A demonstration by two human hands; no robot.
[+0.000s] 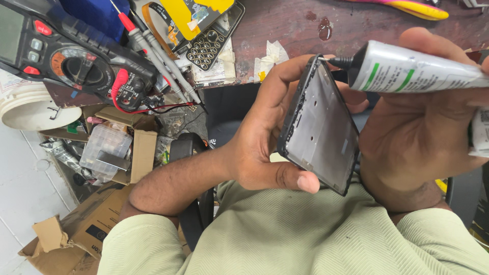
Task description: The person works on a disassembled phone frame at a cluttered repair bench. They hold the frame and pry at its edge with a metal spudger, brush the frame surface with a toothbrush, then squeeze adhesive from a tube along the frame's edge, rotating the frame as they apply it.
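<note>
Multimeter (76, 61) beside left hand (265, 147), phone frame (321, 127), glue tube (412, 69)

Top left, the multimeter's grey screen (10, 33) is blank-ish. A yellow printed card pack (196, 15) leans near the keypad. The glue tube (417, 69) shows a white label with green stripes. Torn brown cardboard boxes (76, 234) sit lower left.
</note>
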